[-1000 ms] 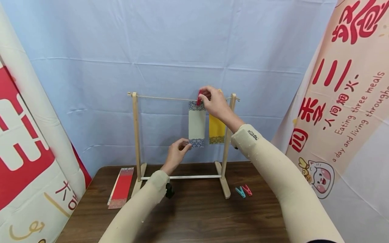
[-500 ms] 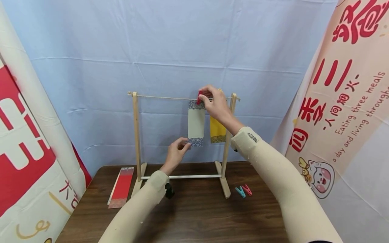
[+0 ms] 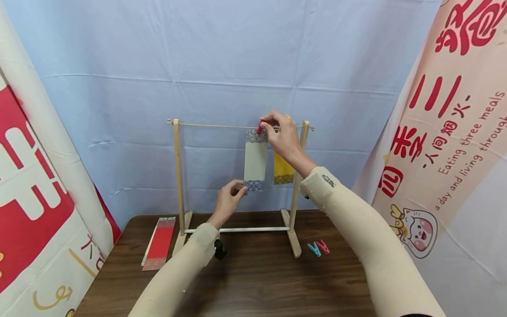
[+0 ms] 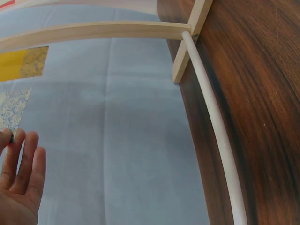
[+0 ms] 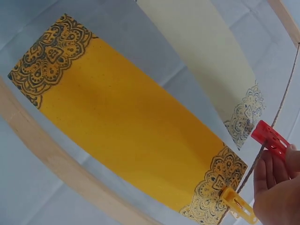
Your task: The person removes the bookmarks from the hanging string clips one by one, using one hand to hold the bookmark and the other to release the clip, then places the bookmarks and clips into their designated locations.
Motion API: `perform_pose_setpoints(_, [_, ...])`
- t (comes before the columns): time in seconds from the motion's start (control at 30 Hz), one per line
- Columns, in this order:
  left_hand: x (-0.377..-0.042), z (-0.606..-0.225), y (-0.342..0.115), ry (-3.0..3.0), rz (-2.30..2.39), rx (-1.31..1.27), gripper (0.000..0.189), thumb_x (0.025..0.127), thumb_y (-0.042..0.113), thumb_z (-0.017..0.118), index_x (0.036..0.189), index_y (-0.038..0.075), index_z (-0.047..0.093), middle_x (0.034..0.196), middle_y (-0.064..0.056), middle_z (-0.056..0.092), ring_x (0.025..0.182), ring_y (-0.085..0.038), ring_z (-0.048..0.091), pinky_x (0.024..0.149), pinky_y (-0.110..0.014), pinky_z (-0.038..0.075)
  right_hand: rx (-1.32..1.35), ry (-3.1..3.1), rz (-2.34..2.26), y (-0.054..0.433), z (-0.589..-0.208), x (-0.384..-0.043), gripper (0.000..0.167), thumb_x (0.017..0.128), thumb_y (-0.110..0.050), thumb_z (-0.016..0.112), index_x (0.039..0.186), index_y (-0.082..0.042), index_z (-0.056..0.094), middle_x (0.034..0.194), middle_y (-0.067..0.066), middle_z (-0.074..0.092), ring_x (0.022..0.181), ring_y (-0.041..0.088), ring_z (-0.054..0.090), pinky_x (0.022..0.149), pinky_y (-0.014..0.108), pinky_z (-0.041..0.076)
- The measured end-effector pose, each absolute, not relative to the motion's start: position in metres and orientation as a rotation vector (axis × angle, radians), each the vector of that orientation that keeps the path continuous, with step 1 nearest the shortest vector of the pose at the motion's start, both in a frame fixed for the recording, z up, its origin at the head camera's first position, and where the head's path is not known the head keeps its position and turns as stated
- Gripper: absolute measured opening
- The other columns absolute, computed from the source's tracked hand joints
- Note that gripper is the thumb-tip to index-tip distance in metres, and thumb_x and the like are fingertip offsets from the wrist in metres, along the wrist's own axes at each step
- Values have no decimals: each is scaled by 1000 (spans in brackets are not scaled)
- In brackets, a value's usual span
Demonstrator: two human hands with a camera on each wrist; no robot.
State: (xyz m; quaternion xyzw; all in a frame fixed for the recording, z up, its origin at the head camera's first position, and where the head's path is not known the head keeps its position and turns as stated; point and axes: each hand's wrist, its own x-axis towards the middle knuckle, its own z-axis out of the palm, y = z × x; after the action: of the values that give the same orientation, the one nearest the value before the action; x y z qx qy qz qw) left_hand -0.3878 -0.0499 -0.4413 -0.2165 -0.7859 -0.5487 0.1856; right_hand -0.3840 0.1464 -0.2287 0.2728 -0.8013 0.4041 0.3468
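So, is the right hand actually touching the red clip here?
Touching. The right wrist view shows it: the right hand pinches the red clip at its handle end, with no gap between them.

The banner (image 3: pixel 443 141) at right carries large red characters, among them 三, 季 and 四, smaller 人间烟火 between dashes, and "Eating three meals a day and living through", cut by the edge. Lettering on the left banner (image 3: pixel 35 211) is only partly visible; the dark print (image 3: pixel 328 180) on the right sleeve (image 3: pixel 348 211) is too small to read.
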Motion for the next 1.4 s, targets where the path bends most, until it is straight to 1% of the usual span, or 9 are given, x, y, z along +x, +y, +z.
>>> perform_pose_setpoints(0.23, [-388, -441, -50, -2192, -1530, -589, 20, 105, 12, 71, 125, 8, 74, 98, -10, 80, 89, -24, 77, 84, -47, 62, 711, -2026, 1093, 147, -230, -383, 14, 107, -8, 67, 115, 1, 75, 111, 12, 76, 104, 25, 71, 85, 38, 61])
perform_pose_setpoints(0.5, [-382, -442, -51, -2223, -1525, -599, 24, 106, 18, 72, 128, 11, 73, 103, -13, 80, 92, -26, 76, 87, -48, 62, 696, -1982, 1077, 148, -232, -384, 13, 106, -8, 69, 113, 0, 76, 116, 12, 76, 106, 25, 72, 84, 38, 62])
perform_pose_setpoints(0.63, [-382, -441, -52, -2211, -1537, -605, 24, 106, 18, 72, 128, 11, 73, 104, -14, 80, 93, -27, 76, 87, -48, 62, 709, -1961, 1074, 147, -233, -384, 12, 106, -8, 69, 113, -1, 76, 117, 13, 76, 106, 25, 73, 82, 33, 62])
perform_pose_setpoints(0.73, [-381, -442, -53, -2206, -1539, -601, 24, 106, 17, 72, 128, 10, 73, 103, -14, 80, 93, -27, 76, 88, -48, 62, 714, -1946, 1065, 147, -233, -384, 13, 106, -8, 69, 114, -1, 76, 116, 13, 76, 105, 25, 72, 76, 26, 58])
perform_pose_setpoints(0.83, [-382, -443, -54, -2204, -1538, -599, 23, 106, 17, 71, 128, 10, 73, 103, -13, 80, 92, -24, 76, 88, -47, 62, 711, -1933, 1045, 147, -234, -384, 13, 106, -9, 69, 114, -1, 76, 116, 12, 76, 107, 25, 72, 74, 24, 53])
perform_pose_setpoints(0.93, [-382, -444, -56, -2202, -1538, -599, 23, 106, 16, 71, 128, 10, 73, 104, -13, 80, 92, -23, 76, 88, -47, 62, 712, -1921, 1028, 148, -234, -385, 14, 106, -9, 69, 114, 0, 76, 115, 12, 77, 108, 26, 72, 78, 27, 54])
perform_pose_setpoints(1.1, [-383, -445, -59, -2191, -1563, -605, 22, 106, 15, 72, 127, 9, 73, 104, -18, 79, 92, -25, 77, 87, -49, 62, 736, -1891, 1014, 148, -236, -385, 13, 105, -8, 70, 114, 0, 76, 114, 13, 78, 107, 28, 73, 85, 37, 57])
perform_pose_setpoints(1.27, [-382, -447, -60, -2192, -1569, -597, 22, 105, 16, 72, 126, 9, 73, 101, -12, 80, 91, -23, 77, 87, -47, 62, 781, -1844, 1000, 150, -240, -386, 14, 104, -7, 71, 114, 1, 76, 113, 13, 77, 107, 29, 72, 95, 41, 57])
perform_pose_setpoints(1.4, [-380, -448, -61, -2195, -1569, -585, 23, 105, 15, 73, 127, 9, 73, 101, -10, 80, 92, -23, 77, 88, -47, 62, 797, -1812, 992, 150, -242, -385, 15, 105, -9, 71, 115, 1, 76, 113, 13, 77, 106, 29, 72, 89, 39, 58])
